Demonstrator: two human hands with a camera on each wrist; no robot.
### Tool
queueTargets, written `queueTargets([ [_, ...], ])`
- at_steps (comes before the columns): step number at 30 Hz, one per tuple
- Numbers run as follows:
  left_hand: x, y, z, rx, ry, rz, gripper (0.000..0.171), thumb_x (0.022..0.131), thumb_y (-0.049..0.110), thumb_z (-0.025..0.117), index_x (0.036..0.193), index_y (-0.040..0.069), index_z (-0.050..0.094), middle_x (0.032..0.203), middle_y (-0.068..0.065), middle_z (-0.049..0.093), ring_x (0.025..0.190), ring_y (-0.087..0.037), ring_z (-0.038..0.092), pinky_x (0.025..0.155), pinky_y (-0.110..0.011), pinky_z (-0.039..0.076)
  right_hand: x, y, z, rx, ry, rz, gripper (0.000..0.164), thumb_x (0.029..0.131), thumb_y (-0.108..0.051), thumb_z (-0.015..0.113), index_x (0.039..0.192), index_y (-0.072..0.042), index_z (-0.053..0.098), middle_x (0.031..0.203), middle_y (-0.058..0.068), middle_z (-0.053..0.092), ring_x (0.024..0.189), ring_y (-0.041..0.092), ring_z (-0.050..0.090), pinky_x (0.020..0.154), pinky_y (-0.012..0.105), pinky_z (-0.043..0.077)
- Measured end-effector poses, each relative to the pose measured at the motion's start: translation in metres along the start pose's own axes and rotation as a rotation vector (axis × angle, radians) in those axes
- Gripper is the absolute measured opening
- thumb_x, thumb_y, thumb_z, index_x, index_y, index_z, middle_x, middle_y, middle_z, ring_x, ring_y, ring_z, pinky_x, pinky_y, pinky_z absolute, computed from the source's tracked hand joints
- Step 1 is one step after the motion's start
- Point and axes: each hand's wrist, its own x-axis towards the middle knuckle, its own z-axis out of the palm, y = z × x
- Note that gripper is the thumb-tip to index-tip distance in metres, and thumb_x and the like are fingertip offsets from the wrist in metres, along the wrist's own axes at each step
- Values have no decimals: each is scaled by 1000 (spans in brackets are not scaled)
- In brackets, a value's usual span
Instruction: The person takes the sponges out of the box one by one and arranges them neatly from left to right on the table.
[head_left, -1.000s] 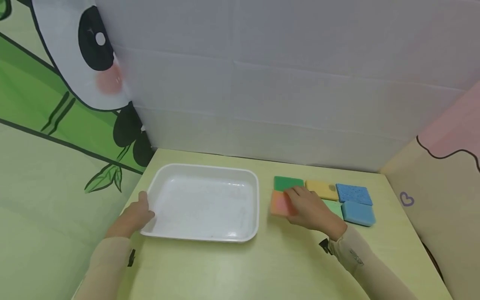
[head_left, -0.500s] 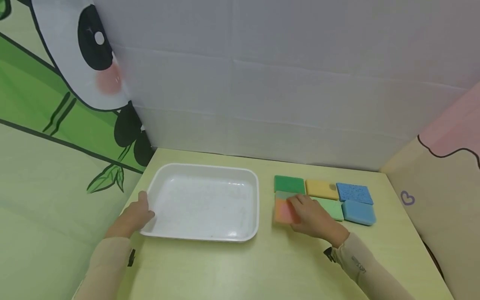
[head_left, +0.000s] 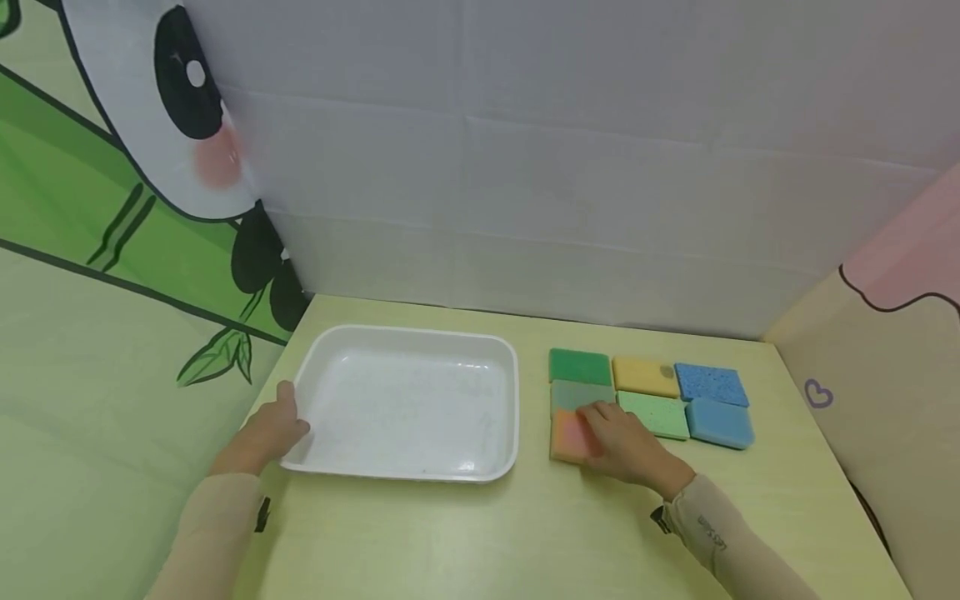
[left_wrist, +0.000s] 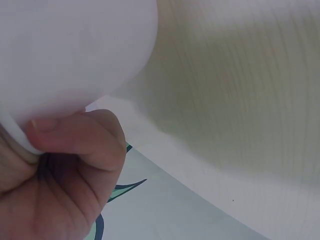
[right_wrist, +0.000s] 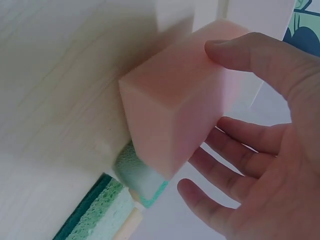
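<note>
In the head view my left hand [head_left: 268, 427] grips the left rim of a white rectangular tray [head_left: 405, 477]. The left wrist view shows the thumb [left_wrist: 65, 135] hooked over that rim. My right hand [head_left: 626, 443] pinches a pink-orange sponge [head_left: 570, 437] at the near left of a group of sponges. Up close, this sponge [right_wrist: 155, 120] is a thick block, with the thumb on one face and the fingertips at the opposite side. Just behind it lies a grey-green sponge [head_left: 581, 395], partly overlapped by the held one.
Behind these lie a dark green sponge [head_left: 580, 367], a yellow one [head_left: 645, 377] and a speckled blue one [head_left: 711, 384]. A light green sponge [head_left: 654, 415] and a plain blue one [head_left: 720, 422] sit to the right. A white sheet [head_left: 525, 208] hangs behind the table.
My right hand has drawn the pink-orange sponge towards the near side, uncovering the grey-green sponge behind it. My left hand and the tray have stayed in place.
</note>
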Motion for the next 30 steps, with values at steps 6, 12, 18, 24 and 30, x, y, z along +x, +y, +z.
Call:
queueTargets([
  [6, -2, 3, -2, -11, 2, 6, 61, 93, 10, 51, 133, -11, 10, 96, -33, 56, 75, -33, 59, 65, -44, 49, -2, -1, 3, -4, 10, -23, 67, 77, -27, 86, 128, 5, 56, 121, 16, 59, 108, 35, 58, 84, 53, 49],
  [12, -3, 5, -3, -7, 3, 9, 62, 93, 10, 51, 134, -11, 9, 96, -34, 56, 75, -33, 59, 65, -43, 49, -5, 1, 5, -19, 29, -58, 68, 76, -25, 87, 128, 6, 56, 120, 17, 59, 107, 35, 57, 83, 53, 49],
  [18, -3, 5, -3, -10, -7, 7, 64, 94, 9, 51, 136, -12, 7, 98, -36, 56, 75, -33, 60, 65, -42, 50, -7, 4, 11, -28, 31, -65, 70, 75, -27, 87, 129, 5, 56, 120, 16, 59, 107, 35, 57, 83, 53, 49],
  [24, -4, 7, -4, -14, -20, -5, 65, 95, 10, 51, 137, -13, 6, 103, -38, 54, 79, -34, 60, 68, -45, 50, -8, 6, 19, -24, 15, -52, 70, 77, -28, 85, 131, 5, 54, 122, 16, 58, 110, 35, 55, 86, 53, 48],
  [30, -6, 8, -6, -19, -26, -4, 64, 96, 10, 51, 137, -13, 6, 106, -39, 53, 82, -34, 60, 71, -46, 50, -10, 6, 21, -11, 12, -50, 70, 78, -27, 84, 132, 6, 53, 123, 16, 57, 112, 35, 54, 87, 53, 47],
])
